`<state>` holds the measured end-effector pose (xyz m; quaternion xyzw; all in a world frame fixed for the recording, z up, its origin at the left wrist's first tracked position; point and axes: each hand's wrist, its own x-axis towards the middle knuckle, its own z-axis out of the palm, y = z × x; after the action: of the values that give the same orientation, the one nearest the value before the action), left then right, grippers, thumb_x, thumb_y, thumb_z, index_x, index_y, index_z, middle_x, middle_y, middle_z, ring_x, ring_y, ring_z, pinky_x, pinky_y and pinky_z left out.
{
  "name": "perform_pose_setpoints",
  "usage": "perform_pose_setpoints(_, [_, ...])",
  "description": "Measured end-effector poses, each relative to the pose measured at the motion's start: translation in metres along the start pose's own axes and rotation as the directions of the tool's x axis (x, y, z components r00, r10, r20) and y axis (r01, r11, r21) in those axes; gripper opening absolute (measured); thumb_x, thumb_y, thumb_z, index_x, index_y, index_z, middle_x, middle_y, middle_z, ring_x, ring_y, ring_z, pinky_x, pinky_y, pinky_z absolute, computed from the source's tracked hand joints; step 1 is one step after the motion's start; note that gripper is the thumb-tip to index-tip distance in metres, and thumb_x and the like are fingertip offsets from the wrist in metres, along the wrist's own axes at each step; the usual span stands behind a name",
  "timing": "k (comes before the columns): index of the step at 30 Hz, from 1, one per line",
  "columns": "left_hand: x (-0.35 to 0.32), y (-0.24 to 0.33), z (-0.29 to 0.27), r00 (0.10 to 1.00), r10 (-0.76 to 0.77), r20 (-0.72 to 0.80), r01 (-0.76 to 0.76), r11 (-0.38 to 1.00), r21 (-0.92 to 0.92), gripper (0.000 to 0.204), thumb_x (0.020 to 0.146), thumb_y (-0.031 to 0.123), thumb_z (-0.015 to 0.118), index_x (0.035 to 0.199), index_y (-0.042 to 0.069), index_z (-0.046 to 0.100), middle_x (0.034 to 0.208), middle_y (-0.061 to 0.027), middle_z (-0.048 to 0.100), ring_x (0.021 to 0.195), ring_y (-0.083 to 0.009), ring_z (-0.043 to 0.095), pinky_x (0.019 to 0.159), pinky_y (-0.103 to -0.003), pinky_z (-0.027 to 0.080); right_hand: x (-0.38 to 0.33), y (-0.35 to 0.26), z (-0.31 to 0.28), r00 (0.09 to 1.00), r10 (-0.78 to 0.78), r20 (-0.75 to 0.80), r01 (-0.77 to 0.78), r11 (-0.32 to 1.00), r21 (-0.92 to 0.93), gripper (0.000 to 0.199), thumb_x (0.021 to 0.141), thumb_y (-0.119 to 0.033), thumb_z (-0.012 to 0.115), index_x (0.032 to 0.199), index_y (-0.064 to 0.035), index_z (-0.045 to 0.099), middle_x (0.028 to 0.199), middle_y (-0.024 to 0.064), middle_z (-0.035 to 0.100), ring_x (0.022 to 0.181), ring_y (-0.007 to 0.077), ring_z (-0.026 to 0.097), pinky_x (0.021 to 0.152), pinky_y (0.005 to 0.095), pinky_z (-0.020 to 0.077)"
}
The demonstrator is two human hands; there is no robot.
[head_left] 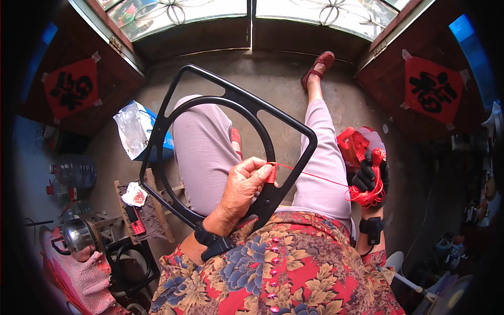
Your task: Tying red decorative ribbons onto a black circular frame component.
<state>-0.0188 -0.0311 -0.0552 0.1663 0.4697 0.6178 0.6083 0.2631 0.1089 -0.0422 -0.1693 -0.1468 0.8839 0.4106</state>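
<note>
Across my lap rests a black square frame (239, 96) with a round ring inside it, tilted to one side. Several turns of red cord (271, 175) are wound closely round one of its bars. My bare left hand (242, 185) pinches the cord at the top of these turns, thumb against finger. From there a single strand runs taut to the right. My right hand (363, 177), in a black glove, is closed round a looped bundle of red cord (370, 196), away from the frame.
A red bag (353, 142) sits beyond my right hand. At the left are a blue and white bag (137, 131), a low wooden stool (153, 210) bearing a red phone (137, 224) and crumpled tissue (134, 194), a metal pot (80, 237), and another black frame (150, 270).
</note>
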Motion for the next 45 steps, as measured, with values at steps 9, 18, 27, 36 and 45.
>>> perform_pose_setpoints(9, [0.0, 0.003, 0.002, 0.997, -0.072, -0.021, 0.068, 0.985, -0.158, 0.017, 0.093, 0.023, 0.055, 0.087, 0.008, 0.059, 0.069, -0.0024, 0.064, 0.05, -0.0011, 0.048, 0.046, -0.014, 0.033, 0.003, -0.004, -0.031, 0.985, -0.036, -0.168, 0.009, 0.987, -0.159, 0.029, 0.091, -0.032, 0.054, 0.098, -0.0044, 0.053, 0.068, 0.0001, 0.052, 0.053, 0.0061, 0.049, 0.049, 0.0215, 0.0398])
perform_pose_setpoints(18, [0.004, 0.001, -0.006, 0.99, -0.039, 0.134, 0.039, 0.999, -0.003, 0.011, 0.091, 0.017, 0.057, 0.09, 0.006, 0.058, 0.075, -0.0009, 0.063, 0.062, -0.0067, 0.061, 0.049, -0.014, 0.042, 0.039, 0.024, -0.076, 0.9, -0.182, -0.397, -0.207, 0.623, -0.755, 0.03, 0.088, -0.035, 0.059, 0.098, -0.0061, 0.06, 0.081, 0.0021, 0.059, 0.069, 0.0096, 0.056, 0.061, 0.025, 0.0455])
perform_pose_setpoints(27, [0.004, -0.002, 0.003, 0.959, -0.183, 0.218, 0.224, 0.957, -0.184, 0.019, 0.092, 0.018, 0.055, 0.098, 0.0, 0.059, 0.082, -0.0056, 0.064, 0.072, -0.015, 0.064, 0.068, -0.024, 0.053, 0.123, 0.108, 0.012, 0.731, -0.1, 0.675, 0.644, -0.223, -0.731, 0.035, 0.083, -0.013, 0.062, 0.113, 0.0022, 0.055, 0.104, 0.0133, 0.06, 0.095, 0.0225, 0.059, 0.082, 0.0318, 0.0485])
perform_pose_setpoints(36, [-0.005, -0.004, 0.013, 1.0, -0.022, 0.001, 0.021, 0.962, -0.272, 0.023, 0.088, 0.018, 0.062, 0.108, 0.006, 0.061, 0.093, -0.0008, 0.065, 0.081, -0.0077, 0.06, 0.07, -0.022, 0.048, 0.11, 0.16, -0.028, 0.846, 0.483, 0.225, -0.502, 0.865, 0.028, 0.044, 0.089, -0.024, 0.058, 0.125, -0.0002, 0.047, 0.117, 0.0124, 0.056, 0.1, 0.0186, 0.058, 0.089, 0.0319, 0.0487])
perform_pose_setpoints(45, [-0.002, -0.004, 0.004, 0.998, -0.039, 0.048, 0.041, 0.998, -0.047, 0.019, 0.088, 0.019, 0.062, 0.098, 0.002, 0.064, 0.082, 0.0005, 0.064, 0.061, -0.0023, 0.051, 0.053, -0.016, 0.038, 0.089, 0.097, 0.061, 0.922, 0.368, 0.121, -0.239, 0.786, -0.571, 0.053, 0.082, -0.012, 0.06, 0.129, 0.0031, 0.042, 0.115, 0.0136, 0.057, 0.1, 0.0217, 0.058, 0.091, 0.0333, 0.046])
